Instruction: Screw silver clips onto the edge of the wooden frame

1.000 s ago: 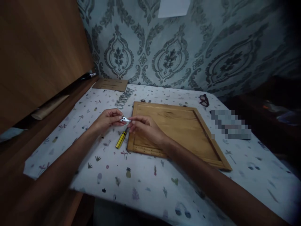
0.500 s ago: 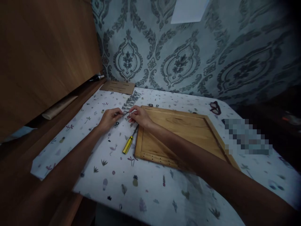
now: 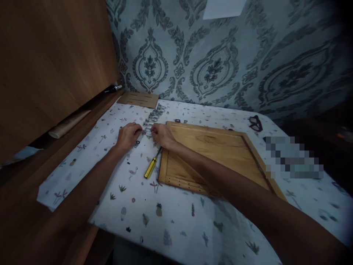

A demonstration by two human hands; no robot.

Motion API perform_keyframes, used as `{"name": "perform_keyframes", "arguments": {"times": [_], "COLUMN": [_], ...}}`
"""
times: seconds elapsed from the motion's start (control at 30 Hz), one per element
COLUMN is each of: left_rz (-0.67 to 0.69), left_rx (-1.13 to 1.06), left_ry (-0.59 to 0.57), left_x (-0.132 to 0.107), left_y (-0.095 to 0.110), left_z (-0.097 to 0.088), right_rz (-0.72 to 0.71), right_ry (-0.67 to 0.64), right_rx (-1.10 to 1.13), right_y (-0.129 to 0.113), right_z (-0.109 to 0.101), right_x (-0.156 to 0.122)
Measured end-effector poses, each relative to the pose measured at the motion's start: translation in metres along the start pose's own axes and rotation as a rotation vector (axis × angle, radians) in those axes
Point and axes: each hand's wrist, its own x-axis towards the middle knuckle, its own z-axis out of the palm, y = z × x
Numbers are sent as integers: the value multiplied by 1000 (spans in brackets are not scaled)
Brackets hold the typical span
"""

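Small silvery metal fittings [image 3: 154, 115] lie in a slanting row on the patterned tablecloth. At the near end of that row, one small metal fitting [image 3: 148, 131] sits between my two hands. My right hand [image 3: 163, 136] has its fingers pinched at the fitting's right end. My left hand [image 3: 129, 135] is closed, its fingertips by the left end; whatever is in them is too small to make out. Below my right hand rests a screwdriver [image 3: 150, 168] with a yellow handle, its shaft pointing at the corner of a wooden panel [image 3: 212, 147]. My right forearm passes over this panel.
A flat piece of cardboard [image 3: 138, 99] lies at the back left. Dark-framed glasses [image 3: 255, 123] and a blurred-out object [image 3: 293, 157] are on the right. A wooden cabinet [image 3: 55, 55] rises along the left side, and a patterned wall [image 3: 176, 55] stands behind the table.
My hands have moved slightly apart, and the fitting between them now lies lower, in line with the row. The view has shifted a little. The screwdriver and panel stay put.
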Motion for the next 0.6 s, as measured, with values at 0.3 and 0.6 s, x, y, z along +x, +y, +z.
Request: {"name": "perform_keyframes", "arguments": {"times": [0.3,0.6], "left_rz": [-93,-59], "left_rx": [-203,-745], "left_ry": [53,-87], "left_x": [-2,-17], "left_y": [1,46], "left_z": [-4,-28], "right_rz": [52,211], "right_ry": [13,-14], "right_rx": [264,774], "right_y": [3,-7], "right_z": [5,-7], "right_x": [-2,-66]}}
